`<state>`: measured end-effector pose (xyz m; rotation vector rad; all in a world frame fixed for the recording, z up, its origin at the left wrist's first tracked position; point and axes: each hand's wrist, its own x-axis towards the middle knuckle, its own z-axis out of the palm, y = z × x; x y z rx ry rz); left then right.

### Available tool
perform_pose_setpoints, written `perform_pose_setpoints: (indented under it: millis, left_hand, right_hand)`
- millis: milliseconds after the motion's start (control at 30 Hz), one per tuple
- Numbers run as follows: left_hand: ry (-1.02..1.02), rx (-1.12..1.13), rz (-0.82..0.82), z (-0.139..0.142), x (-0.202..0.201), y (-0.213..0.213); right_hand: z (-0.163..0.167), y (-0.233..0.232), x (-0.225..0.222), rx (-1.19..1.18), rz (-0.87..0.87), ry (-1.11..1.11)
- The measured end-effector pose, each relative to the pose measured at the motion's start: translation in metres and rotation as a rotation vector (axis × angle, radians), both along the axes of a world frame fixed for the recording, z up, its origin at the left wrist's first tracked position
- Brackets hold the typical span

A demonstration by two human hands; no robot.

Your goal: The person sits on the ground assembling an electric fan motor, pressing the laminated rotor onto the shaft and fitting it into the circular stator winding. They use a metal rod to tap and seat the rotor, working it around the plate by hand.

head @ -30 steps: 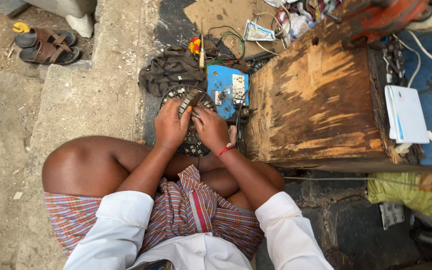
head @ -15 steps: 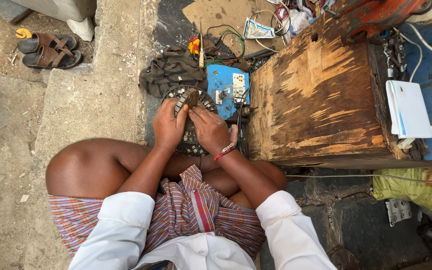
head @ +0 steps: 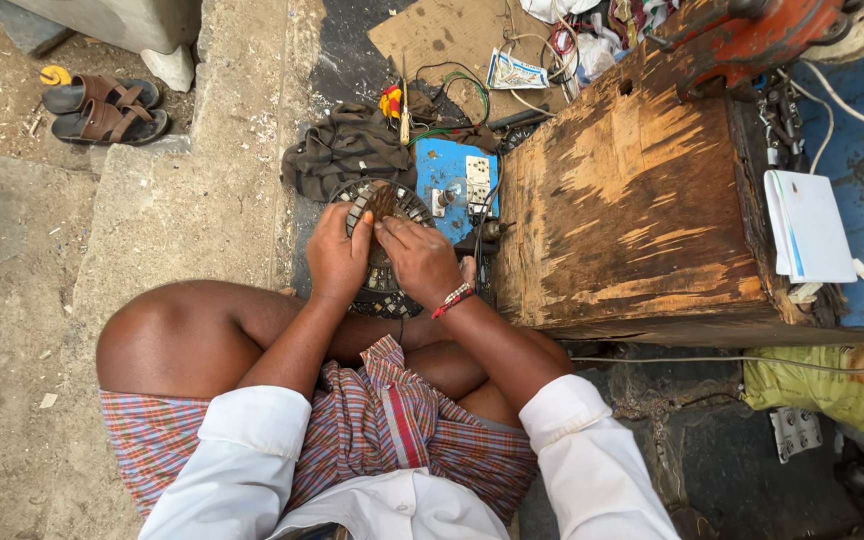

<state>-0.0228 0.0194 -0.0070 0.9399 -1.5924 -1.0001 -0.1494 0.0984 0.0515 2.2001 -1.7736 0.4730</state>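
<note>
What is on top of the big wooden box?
On the wooden box, at its far end, sits an orange-red metal machine, partly cut off by the picture's edge. The rest of the top is bare, scuffed wood. What lies under the machine is covered.

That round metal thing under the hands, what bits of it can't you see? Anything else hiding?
Head view, the only one:
- Round slotted part: its middle lies under the left hand and right hand.
- Fingertips at its top rim: too small to tell what they pinch.
- Blue board: its lower edge is behind the right hand.
- Orange machine on the wooden box: cut off by the top edge.
</note>
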Motion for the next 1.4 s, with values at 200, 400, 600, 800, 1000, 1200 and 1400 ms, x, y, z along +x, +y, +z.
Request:
perform_pose_setpoints:
  millis: [200, 400, 600, 800, 1000, 1200, 1400]
  left_hand:
    - [-0.04, -0.014, 0.015, -0.001, -0.002, 0.001]
    - [-0.04, 0.129, 0.017, -0.002, -0.001, -0.001]
    - [-0.006, 0.035, 0.016, -0.003, 0.0, 0.0]
    - [-0.016, 0.066, 0.004, -0.001, 0.001, 0.0]
    - [-0.037, 0.08, 0.008, -0.002, 0.002, -0.002]
    - [-0.068, 0.032, 0.04, 0.002, -0.004, -0.005]
    - [-0.066, 0.132, 0.1, 0.002, -0.002, -0.012]
  right_hand:
    - [-0.005, -0.012, -0.004, 0.148, -0.166, -0.201]
    - [-0.005, -0.018, -0.005, 0.254, -0.23, -0.315]
    - [0.001, -0.004, -0.005, 0.053, 0.027, 0.053]
    - [-0.003, -0.028, -0.013, 0.354, -0.187, -0.408]
    - [-0.005, -0.012, -0.002, 0.079, -0.08, -0.339]
    - [-0.002, -0.019, -0.006, 0.212, -0.176, -0.166]
    - [-0.017, -0.052, -0.018, 0.333, -0.188, -0.381]
